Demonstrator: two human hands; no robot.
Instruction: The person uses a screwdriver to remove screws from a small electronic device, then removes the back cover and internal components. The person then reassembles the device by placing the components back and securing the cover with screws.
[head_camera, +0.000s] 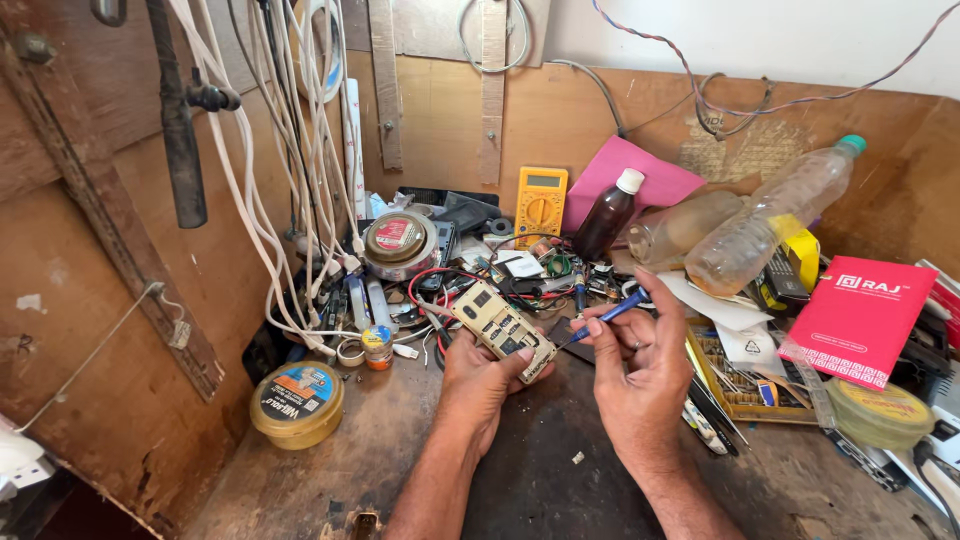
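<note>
Head view, starting at your far left: a round yellow tin (297, 403) sits on the worn bench (560, 480) near the wooden side wall, with white cables (262, 180) hanging down above it. Further in, a small jar (377, 346) stands just beside a roll of tape, and behind them rests a solder spool (399, 243).

Your left hand (480, 382) comes next. Its fingers are wrapped under and around the opened phone body (502, 329), thumb pressed on the lower end, holding it tilted above the bench with the inner side facing up. The back cover is already off, so the gold-coloured frame and its recesses are exposed. No board or other part looks lifted out yet, as far as can be seen.

Your right hand (640, 375) pinches a blue-handled screwdriver (607, 316) between thumb and fingers, the tip aimed at the lower right edge of the phone and very near it. Whether the tip is actually seated, you cannot tell from here.

Behind the hands stand a yellow multimeter (541, 203) and a dark brown bottle (608, 216). To your right, two clear plastic bottles (760, 225) lie tilted over a parts tray (735, 385), and a red booklet (860, 320) lies beyond.
</note>
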